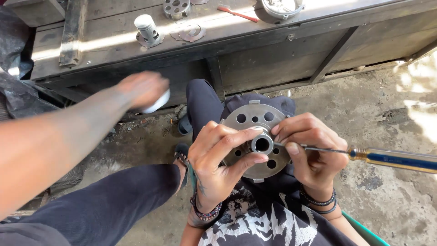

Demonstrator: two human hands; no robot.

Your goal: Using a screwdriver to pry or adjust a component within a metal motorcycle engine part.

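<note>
— Where is the metal disc (248, 119)?

— Above the person's lap, its drilled face turned up at the camera. The left hand (214, 159) comes up from below with the wrist bent and is clamped on it, the fingers curled round the central sleeve (261, 145).

— And the right hand (309, 150)?

— It is closed on the shaft of a screwdriver (396, 158), pinched close to the tip at the sleeve. The amber and blue handle lies level and points right.

— Anything further out?

— Another person's arm (68, 136) stretches in from the left, blurred, with its hand on a white round object (159, 104). Beyond is the wooden surface (114, 38), carrying a piston (146, 28).
</note>
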